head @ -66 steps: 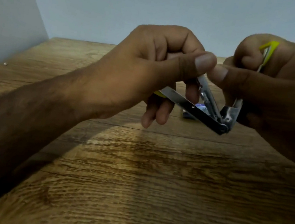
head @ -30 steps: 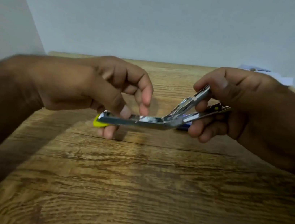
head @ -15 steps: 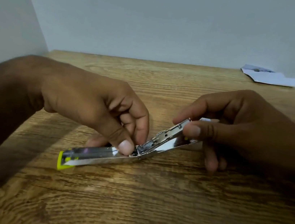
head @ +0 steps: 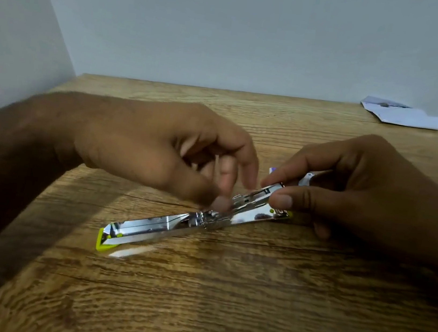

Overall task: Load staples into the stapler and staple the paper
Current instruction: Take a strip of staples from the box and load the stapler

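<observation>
2 hands on the opened stapler: right hand pinching it, left hand (blurred) unclear.

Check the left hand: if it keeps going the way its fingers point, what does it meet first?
Probably the stapler. The left hand has its fingertips angled down and to the right, right over the opened hinge and staple channel. The right hand, pinching the raised arm, comes next. Motion blur makes the remaining gap unclear.
</observation>
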The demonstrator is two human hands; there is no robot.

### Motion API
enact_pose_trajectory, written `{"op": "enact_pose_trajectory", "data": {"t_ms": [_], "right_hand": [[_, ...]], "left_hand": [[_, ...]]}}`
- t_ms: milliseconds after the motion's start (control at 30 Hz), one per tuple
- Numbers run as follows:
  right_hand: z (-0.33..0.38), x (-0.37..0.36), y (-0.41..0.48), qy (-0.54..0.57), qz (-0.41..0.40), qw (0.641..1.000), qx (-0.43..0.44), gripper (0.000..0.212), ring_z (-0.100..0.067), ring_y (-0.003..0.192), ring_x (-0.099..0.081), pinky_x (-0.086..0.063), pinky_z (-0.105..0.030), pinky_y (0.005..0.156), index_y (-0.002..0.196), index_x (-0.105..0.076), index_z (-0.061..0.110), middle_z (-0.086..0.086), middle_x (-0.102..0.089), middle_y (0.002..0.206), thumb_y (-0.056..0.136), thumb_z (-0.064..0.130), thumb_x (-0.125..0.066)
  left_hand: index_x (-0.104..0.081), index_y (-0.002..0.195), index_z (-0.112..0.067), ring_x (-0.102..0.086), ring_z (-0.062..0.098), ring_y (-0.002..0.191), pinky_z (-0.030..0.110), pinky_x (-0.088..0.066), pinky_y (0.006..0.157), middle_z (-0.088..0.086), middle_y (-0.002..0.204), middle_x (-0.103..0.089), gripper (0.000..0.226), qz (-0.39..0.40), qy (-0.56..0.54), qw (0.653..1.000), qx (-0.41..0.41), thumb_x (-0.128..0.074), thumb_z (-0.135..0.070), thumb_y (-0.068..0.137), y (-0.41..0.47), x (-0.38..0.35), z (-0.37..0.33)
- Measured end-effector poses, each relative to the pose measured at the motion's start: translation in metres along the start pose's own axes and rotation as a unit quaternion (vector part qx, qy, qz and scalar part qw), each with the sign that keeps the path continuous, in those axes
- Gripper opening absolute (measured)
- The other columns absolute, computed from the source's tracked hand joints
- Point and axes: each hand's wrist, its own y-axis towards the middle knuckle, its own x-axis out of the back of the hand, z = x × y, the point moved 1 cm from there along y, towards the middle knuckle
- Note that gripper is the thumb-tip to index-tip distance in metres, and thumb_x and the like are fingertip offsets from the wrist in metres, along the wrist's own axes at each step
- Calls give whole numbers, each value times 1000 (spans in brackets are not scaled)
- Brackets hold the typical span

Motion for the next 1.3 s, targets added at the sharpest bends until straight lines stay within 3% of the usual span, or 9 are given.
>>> {"op": "enact_pose_trajectory", "data": {"t_ms": [100,433,700,800,900,1000,1133,1200,1300], "right_hand": [[-2,1,1,3,-20,1000,-1,23,-2,33,-54,-39,-9,40,84,-82,29,8,-68,46,65,42,-81],[-5,6,2,-11,-31,999,-5,27,-6,37,-61,-45,-11,44,84,-81,30,7,-71,51,63,46,-81],[-6,3,2,-25,-25,999,8,10,3,34,-54,-37,-4,40,83,-82,26,11,-69,47,74,32,-82],[-5,2,2,-31,-29,999,8,11,4,33,-54,-37,-4,39,83,-82,26,12,-68,47,74,32,-82],[-5,4,2,-27,-38,999,2,18,2,36,-57,-39,-6,41,84,-82,27,12,-69,49,70,38,-80],[-6,7,2,-21,-47,999,-6,24,-1,37,-59,-40,-7,41,85,-81,31,4,-70,48,66,44,-78],[-8,6,3,-20,-47,999,-3,21,-1,35,-57,-40,-7,41,85,-81,32,5,-70,49,67,44,-79],[-8,6,2,-25,-44,999,0,18,-2,37,-59,-42,-9,43,84,-81,31,10,-71,52,68,41,-81],[-8,6,3,-25,-45,999,2,18,-2,38,-60,-43,-8,43,84,-81,29,12,-71,53,69,39,-82]], "left_hand": [[-69,110,-9,-60,45,66,51,-50,54,18,83,-67,24,2,-11,1000,9,-77,-8,87,2,-4,0],[-68,113,-24,-66,19,66,40,-57,58,-1,85,-68,26,-38,87,995,-5,-73,-22,88,8,-14,4],[-62,92,-22,-66,17,67,37,-57,59,-10,75,-65,8,-24,121,992,-8,-70,-20,92,8,-15,4],[-60,80,-10,-61,17,58,35,-53,53,-3,68,-63,18,-53,98,994,-25,-70,-18,93,7,-12,3],[-60,70,-3,-61,30,60,39,-52,55,15,69,-65,29,-48,100,994,-21,-68,-19,92,6,-9,6],[-56,65,-2,-61,29,61,37,-52,57,16,72,-67,28,-45,89,995,-2,-67,-13,89,5,-8,12],[-66,92,-12,-62,23,65,34,-52,57,2,80,-68,8,-57,82,995,-9,-72,-16,90,6,-12,13],[-67,112,-23,-65,16,69,28,-54,60,-3,91,-69,22,-60,83,995,-21,-73,-18,91,8,-16,12],[-71,117,-24,-66,13,68,22,-52,59,-4,89,-72,26,-72,84,993,-29,-72,-20,91,9,-19,10]]}}
